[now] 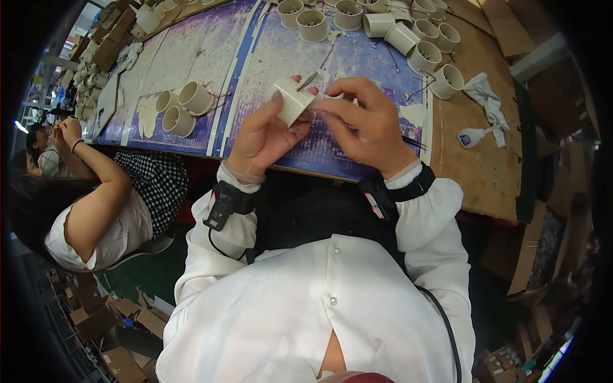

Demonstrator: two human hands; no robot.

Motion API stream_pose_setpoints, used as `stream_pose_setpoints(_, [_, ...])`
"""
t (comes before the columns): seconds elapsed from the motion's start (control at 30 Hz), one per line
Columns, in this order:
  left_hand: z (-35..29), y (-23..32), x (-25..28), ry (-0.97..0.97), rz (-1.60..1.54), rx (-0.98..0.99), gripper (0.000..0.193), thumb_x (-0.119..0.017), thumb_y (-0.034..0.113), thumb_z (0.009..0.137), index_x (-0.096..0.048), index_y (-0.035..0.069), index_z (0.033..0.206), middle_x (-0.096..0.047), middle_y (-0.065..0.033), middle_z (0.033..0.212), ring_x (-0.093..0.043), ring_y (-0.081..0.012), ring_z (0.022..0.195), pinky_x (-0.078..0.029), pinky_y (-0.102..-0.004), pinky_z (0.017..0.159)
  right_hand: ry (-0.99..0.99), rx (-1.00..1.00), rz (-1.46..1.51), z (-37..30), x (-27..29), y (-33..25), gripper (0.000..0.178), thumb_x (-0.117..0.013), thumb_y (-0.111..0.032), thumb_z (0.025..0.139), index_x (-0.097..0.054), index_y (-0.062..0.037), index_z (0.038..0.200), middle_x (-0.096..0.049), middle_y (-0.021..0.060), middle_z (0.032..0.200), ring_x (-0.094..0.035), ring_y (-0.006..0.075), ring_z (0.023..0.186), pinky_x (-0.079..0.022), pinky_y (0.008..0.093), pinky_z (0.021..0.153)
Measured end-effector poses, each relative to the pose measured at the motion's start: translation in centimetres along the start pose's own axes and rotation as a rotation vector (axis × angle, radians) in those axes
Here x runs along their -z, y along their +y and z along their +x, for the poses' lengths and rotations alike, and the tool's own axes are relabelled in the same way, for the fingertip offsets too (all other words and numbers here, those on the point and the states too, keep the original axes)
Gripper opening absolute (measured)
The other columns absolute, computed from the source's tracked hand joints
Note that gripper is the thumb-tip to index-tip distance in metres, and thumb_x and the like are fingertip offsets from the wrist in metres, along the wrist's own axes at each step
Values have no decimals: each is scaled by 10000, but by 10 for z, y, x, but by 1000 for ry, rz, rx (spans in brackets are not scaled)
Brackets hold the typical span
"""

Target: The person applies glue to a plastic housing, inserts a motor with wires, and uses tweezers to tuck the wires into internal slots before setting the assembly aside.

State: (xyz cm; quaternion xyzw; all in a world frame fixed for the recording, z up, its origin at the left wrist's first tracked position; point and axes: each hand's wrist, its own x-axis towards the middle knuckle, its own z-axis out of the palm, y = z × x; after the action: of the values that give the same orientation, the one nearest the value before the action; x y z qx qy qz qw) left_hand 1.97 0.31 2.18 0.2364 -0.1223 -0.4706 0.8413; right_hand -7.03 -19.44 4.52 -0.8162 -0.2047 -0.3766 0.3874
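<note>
Over the table's front part, my left hand [260, 139] grips a cream-white cylindrical cup [292, 104], tilted, with thumb and fingers around its wall. A thin grey piece and a reddish wire [304, 83] stick out at the cup's upper right side. My right hand [372, 121] is just to the right of the cup, its thumb and fingers drawn together in a pinch beside the cup's edge. Whatever sits between those fingertips is too small to make out. The inside of the cup is turned away from view.
Three similar cups [196, 97] with wires stand to the left. Several more filled cups [312, 26] crowd the far side and right. A small white bottle [471, 137] and a white cloth [486, 99] lie at right. A co-worker [105, 204] sits at left.
</note>
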Motion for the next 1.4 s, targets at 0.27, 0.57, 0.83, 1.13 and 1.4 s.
stream_pose_setpoints(0.27, [-12, 0, -23, 76, 1016, -406, 669, -780, 49, 807, -433, 77, 1378, -556, -119, 1327, -555, -205, 1191, -456, -339, 1004, -91, -168, 123, 1, -2, -6, 172, -715, 16, 818, -698, -42, 979, -666, 95, 1086, -639, 193, 737, -501, 271, 609])
stream_pose_setpoints(0.57, [-13, 12, -23, -21, 1457, -556, 619, -783, -1, 758, -496, 58, 1303, -552, -126, 1298, -532, -249, 1247, -411, -349, 1050, -142, -158, 61, -4, -6, 3, 170, -712, 8, 834, -691, -16, 1001, -694, 92, 970, -628, 187, 695, -492, 273, 609])
stream_pose_setpoints(0.83, [-12, 7, -32, 35, 1568, -584, 596, -767, -21, 728, -534, 51, 1272, -569, -116, 1274, -573, -235, 1168, -445, -333, 997, -128, -192, 92, -3, -7, 5, 160, -703, 20, 838, -684, -24, 991, -669, 71, 954, -613, 172, 737, -477, 271, 643])
stream_pose_setpoints(1.13, [-12, 6, -27, -4, 1579, -630, 562, -717, -28, 705, -554, 41, 1238, -588, -121, 1239, -589, -239, 1129, -460, -333, 968, -268, -372, 205, -4, -3, 3, 106, -663, -12, 874, -653, -21, 979, -611, 47, 938, -558, 158, 726, -423, 256, 629])
stream_pose_setpoints(1.4, [-10, 2, -29, -21, 1560, -673, 550, -683, -51, 672, -568, 36, 1203, -590, -118, 1194, -587, -234, 1108, -465, -329, 951, -253, -402, 99, -4, -6, -2, 73, -646, -17, 879, -633, -12, 951, -601, 76, 858, -579, 189, 725, -438, 287, 635])
